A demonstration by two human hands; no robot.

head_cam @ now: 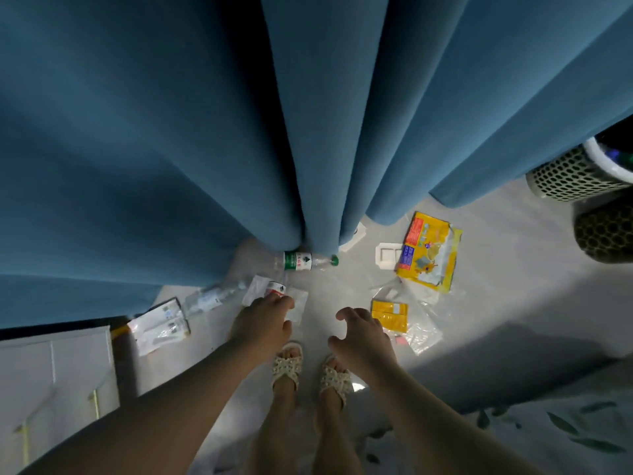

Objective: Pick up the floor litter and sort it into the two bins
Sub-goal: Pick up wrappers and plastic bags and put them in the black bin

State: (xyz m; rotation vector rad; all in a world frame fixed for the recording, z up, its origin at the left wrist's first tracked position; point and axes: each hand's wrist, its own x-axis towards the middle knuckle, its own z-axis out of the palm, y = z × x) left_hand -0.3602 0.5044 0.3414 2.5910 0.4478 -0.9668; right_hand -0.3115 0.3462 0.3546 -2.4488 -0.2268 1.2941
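Observation:
My left hand (263, 320) reaches down, its fingertips at a small bottle with a red and white label (276, 287) that lies on a white wrapper (298, 305). My right hand (363, 334) hovers with spread, loosely curled fingers and holds nothing, just left of a small yellow sachet (390, 315). More litter lies on the grey floor: a clear bottle with a green cap (301, 261), a crushed clear bottle (219, 298), a clear packet (161, 323), a big yellow bag (428, 255), a white tray piece (387, 255) and clear plastic wrap (423, 332). Two mesh bins stand at the far right, one light (568, 176) and one dark (606, 234).
A blue curtain (205, 132) hangs over the far floor and touches the green-capped bottle. A white cabinet (51, 371) stands at the left. Leaf-patterned fabric (565, 423) fills the lower right. My sandalled feet (308, 371) stand below my hands.

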